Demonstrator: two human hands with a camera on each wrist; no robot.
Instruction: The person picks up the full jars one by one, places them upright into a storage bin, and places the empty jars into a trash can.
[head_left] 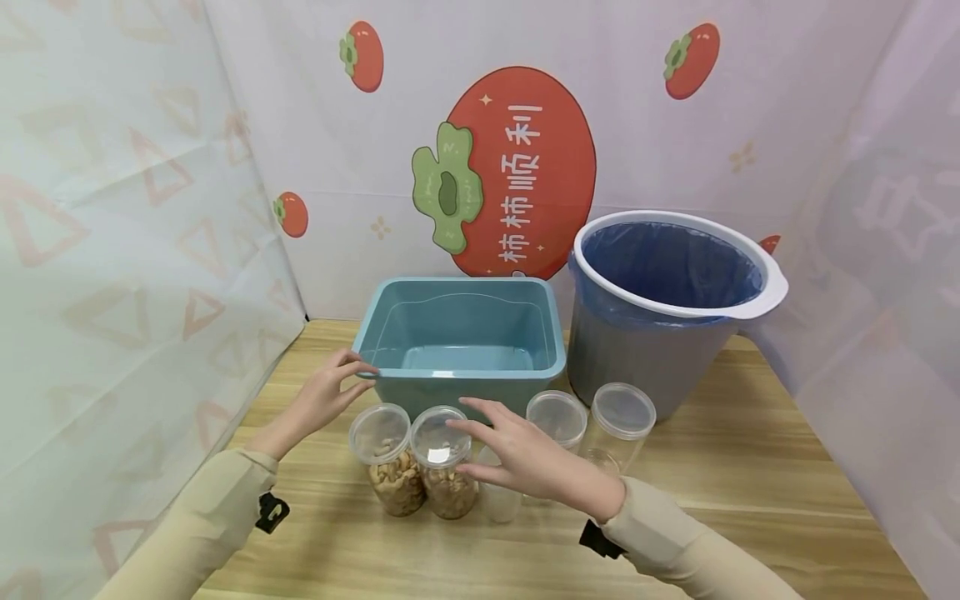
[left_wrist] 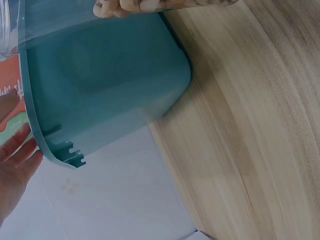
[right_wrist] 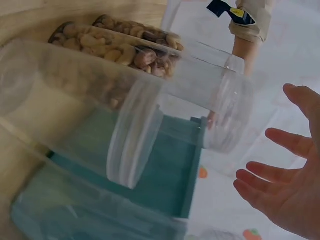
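My left hand is at the left front corner of a blue-green plastic tub, its fingertips at the rim. In the left wrist view its fingers are spread beside that rim. My right hand hovers palm down over the jars, holding nothing, with fingers apart. Left of it stand two clear lidded jars with nuts, one jar nearest the left hand and another jar beside it. Two clear lidded jars, one and another, stand to the right. A smaller clear container is partly hidden under the right hand.
A grey bin with a white rim and blue liner stands at the back right. The wooden table meets patterned white curtains at the back and sides. Black wrist straps show below the sleeves.
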